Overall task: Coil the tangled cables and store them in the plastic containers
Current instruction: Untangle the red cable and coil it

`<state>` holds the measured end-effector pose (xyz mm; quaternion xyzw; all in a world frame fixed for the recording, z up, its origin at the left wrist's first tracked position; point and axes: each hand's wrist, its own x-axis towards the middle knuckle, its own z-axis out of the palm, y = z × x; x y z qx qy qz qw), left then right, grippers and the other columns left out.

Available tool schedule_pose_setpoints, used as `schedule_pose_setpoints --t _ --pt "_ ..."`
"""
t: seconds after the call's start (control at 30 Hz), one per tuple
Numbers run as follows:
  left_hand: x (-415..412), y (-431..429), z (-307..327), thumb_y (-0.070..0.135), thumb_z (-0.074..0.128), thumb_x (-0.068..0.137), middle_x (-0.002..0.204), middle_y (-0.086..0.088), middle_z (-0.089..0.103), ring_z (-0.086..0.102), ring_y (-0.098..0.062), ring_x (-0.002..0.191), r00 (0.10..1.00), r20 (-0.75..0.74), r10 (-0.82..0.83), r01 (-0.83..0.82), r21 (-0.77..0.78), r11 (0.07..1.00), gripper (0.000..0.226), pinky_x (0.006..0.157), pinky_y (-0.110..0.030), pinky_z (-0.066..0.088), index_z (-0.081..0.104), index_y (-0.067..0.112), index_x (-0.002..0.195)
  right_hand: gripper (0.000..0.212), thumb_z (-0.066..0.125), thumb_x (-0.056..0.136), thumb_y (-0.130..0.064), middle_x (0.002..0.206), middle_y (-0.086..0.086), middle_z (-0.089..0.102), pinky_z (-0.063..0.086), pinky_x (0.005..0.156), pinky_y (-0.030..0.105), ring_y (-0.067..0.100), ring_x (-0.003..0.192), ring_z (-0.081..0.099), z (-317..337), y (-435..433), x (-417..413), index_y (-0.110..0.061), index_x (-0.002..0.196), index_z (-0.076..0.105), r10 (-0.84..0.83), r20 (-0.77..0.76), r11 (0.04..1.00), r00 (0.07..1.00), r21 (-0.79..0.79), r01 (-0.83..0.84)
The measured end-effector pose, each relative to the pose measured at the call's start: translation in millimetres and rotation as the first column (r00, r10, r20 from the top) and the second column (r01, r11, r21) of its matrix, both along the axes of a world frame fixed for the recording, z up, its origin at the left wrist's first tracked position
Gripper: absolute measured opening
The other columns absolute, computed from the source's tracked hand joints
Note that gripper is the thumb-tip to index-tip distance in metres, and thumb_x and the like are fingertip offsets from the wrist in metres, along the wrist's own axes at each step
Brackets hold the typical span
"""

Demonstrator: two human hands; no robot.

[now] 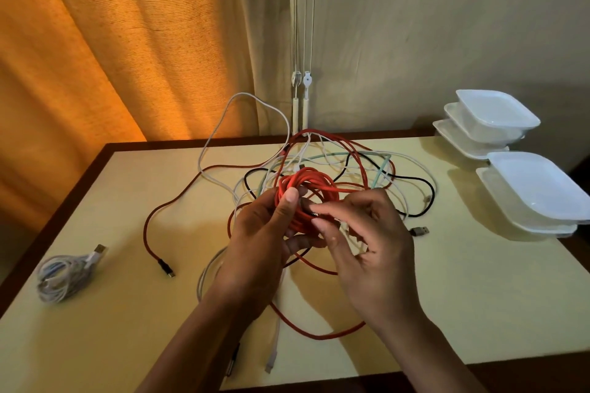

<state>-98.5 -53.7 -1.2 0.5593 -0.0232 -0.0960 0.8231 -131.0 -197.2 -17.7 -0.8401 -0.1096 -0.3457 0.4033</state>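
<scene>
Cream table point(447, 297) w/ dark wood edge. Orange curtain point(111, 41) behind at left, beige wall point(447, 25) at right, two white cords point(301, 83) hanging btwn them.

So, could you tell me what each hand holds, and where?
The left hand grips the red cable coil by its left rim; whether the right hand holds anything cannot be told.

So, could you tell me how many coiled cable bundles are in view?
2: a white bundle on the table, far left, and a red coil held in the left hand. The tangle may hide more.
</scene>
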Motion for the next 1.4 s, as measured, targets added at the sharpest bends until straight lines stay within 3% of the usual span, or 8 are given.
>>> schedule_pose_setpoints --t 0.13,0.27,0.33,0.47,0.63,0.97,1.3,1.4 --pt "3.9 2.8 0.7 0.026 0.048 0.103 0.097 -0.011 0.075 0.075 -0.029 0.093 0.998 -0.017 0.061 -0.062 -0.038 0.997 0.032 0.07 -0.034 0.062 0.065 0.003 0.116 0.015 0.062 0.098 -0.018 0.101 -0.006 0.071 0.052 0.081 0.014 0.009 0.1 0.067 3.8 -5.9 0.1 -0.021 0.106 0.075 -0.049 -0.1 0.927 0.994 0.366 0.082" --pt "9.0 9.0 0.5 0.025 0.047 0.106 0.101 -0.008 0.077 0.075 -0.028 0.102 0.989 -0.091 0.114 -0.123 -0.098 0.988 0.027 0.077 -0.035 0.062 0.068 0.009 0.113 0.017 0.06 0.098 -0.019 0.081 -0.003 0.071 0.057 0.072 0.022 0.011 0.079 0.066 5.7 -22.1 4.6 -0.016 0.102 0.076 0.181 -0.253 0.413 0.95 0.897 0.161" --pt "9.3 6.7 -0.5 0.024 0.048 0.106 0.106 -0.01 0.077 0.074 -0.028 0.105 0.989 -0.098 0.11 -0.12 -0.101 0.988 0.025 0.078 -0.036 0.062 0.069 0.012 0.111 0.017 0.059 0.098 -0.013 0.075 -0.001 0.068 0.057 0.068 0.021 0.011 0.071 0.064 5.4 -30.3 7.1 -0.012 0.102 0.075 0.241 -0.264 0.333 0.934 0.926 0.176" --pt "10.0 2.9 -3.9 0.023 0.049 0.106 0.108 -0.013 0.075 0.074 -0.029 0.104 0.987 -0.108 0.119 -0.131 -0.112 0.985 0.025 0.077 -0.035 0.062 0.067 0.006 0.112 0.019 0.063 0.098 -0.014 0.079 0.005 0.074 0.056 0.079 0.032 0.021 0.078 0.071 2.4 -41.7 6.3 -0.017 0.087 0.078 0.135 -0.363 0.72 0.922 0.675 0.16" --pt "7.4 1.9 -8.8 0.025 0.05 0.104 0.109 -0.004 0.077 0.074 -0.024 0.107 0.998 -0.001 0.065 -0.065 0.031 0.997 0.031 0.085 -0.037 0.062 0.062 0.009 0.127 0.032 0.064 0.09 -0.06 0.082 -0.007 0.072 0.057 0.069 0.025 0.011 0.078 0.07 3.3 -28.5 -2.8 -0.029 0.096 0.07 0.214 -0.452 0.906 0.866 0.423 -0.004" --pt "2.1 2.3 -10.1 0.024 0.053 0.101 0.106 -0.005 0.078 0.075 -0.024 0.103 0.996 0.078 0.041 -0.054 0.165 0.985 0.025 0.094 -0.049 0.058 0.068 0.012 0.118 0.032 0.068 0.095 -0.036 0.113 -0.013 0.07 0.055 0.08 0.011 -0.001 0.105 0.065 1.4 9.1 -5.4 -0.027 0.125 0.067 0.058 -0.23 0.998 0.972 0.005 -0.059" --pt "3.0 1.6 -9.6 0.019 0.051 0.103 0.101 -0.009 0.079 0.076 -0.024 0.101 0.999 0.021 0.027 -0.029 0.089 0.996 0.025 0.087 -0.039 0.062 0.068 0.004 0.114 0.026 0.075 0.089 -0.022 0.098 -0.008 0.076 0.054 0.074 0.006 -0.001 0.085 0.069 0.0 12.0 -2.9 -0.018 0.114 0.075 -0.039 -0.132 0.999 0.991 -0.017 0.037" --pt "9.2 8.4 -7.3 0.02 0.048 0.105 0.1 -0.014 0.078 0.075 -0.029 0.102 0.991 -0.074 0.107 -0.11 -0.036 0.993 0.027 0.085 -0.037 0.061 0.066 0.0 0.112 0.019 0.072 0.09 -0.017 0.084 -0.005 0.076 0.061 0.061 0.026 0.013 0.072 0.073 5.0 3.4 -7.6 -0.015 0.108 0.077 0.098 -0.179 0.963 0.979 0.266 -0.048"
